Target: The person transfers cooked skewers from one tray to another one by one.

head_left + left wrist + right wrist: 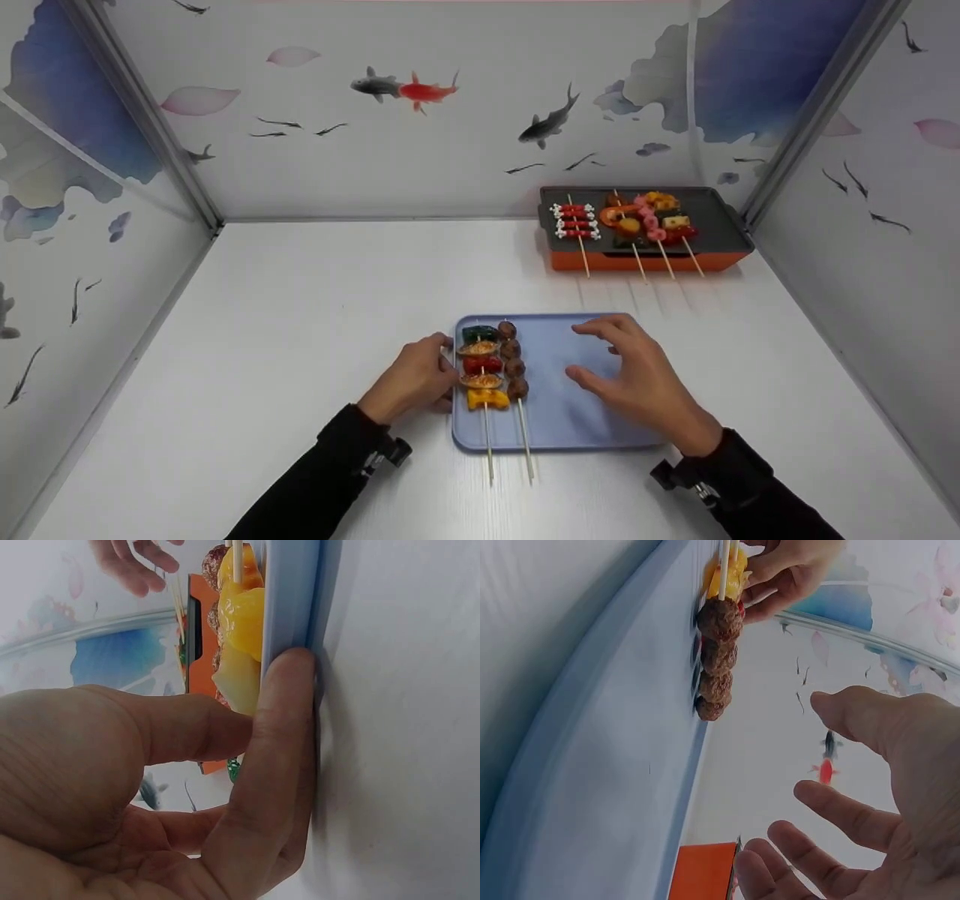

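Note:
A blue tray (551, 382) lies on the white table, with two toy skewers on its left side. One is a vegetable skewer (482, 365) with green, red and yellow pieces; beside it lies a meatball skewer (514, 367). Both sticks overhang the tray's front edge. My left hand (415, 377) grips the tray's left rim, thumb near the top edge and fingers along the outer side in the left wrist view. Above the right half of the tray hovers my right hand (651, 379), fingers and thumb spread apart, holding nothing. In the right wrist view it is apart from the meatballs (718, 660).
At the back right stands an orange toy grill (615, 262) with a black top. Several skewers lie on it, including a red and white one (576, 222), their sticks jutting over its front. Printed panels (450, 165) wall the table at the back and both sides.

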A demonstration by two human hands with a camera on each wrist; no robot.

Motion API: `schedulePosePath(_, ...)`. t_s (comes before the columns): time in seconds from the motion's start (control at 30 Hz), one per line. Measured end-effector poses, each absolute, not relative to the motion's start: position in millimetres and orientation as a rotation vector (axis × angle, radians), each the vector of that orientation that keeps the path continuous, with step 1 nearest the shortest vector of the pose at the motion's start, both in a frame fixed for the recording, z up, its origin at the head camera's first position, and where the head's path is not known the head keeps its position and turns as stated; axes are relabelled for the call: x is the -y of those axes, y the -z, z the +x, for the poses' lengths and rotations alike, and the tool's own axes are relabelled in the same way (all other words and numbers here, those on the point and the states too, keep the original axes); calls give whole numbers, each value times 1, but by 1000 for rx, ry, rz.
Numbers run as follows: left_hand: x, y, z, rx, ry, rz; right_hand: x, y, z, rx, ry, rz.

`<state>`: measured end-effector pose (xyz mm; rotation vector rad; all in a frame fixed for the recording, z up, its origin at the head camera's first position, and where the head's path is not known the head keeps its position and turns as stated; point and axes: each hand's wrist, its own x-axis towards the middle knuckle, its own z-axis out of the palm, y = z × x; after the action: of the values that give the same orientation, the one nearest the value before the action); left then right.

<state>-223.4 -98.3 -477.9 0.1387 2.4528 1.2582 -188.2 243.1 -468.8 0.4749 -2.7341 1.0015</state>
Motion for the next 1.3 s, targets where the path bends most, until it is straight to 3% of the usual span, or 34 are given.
schedulePosePath(0.67,100,479,-227,-2455,-1264,123,-287,465,-226,2538,-967,400)
schedulePosePath(1.3,99,480,-226,-2448,-1269,141,-346,456,-259,2511,-922,160)
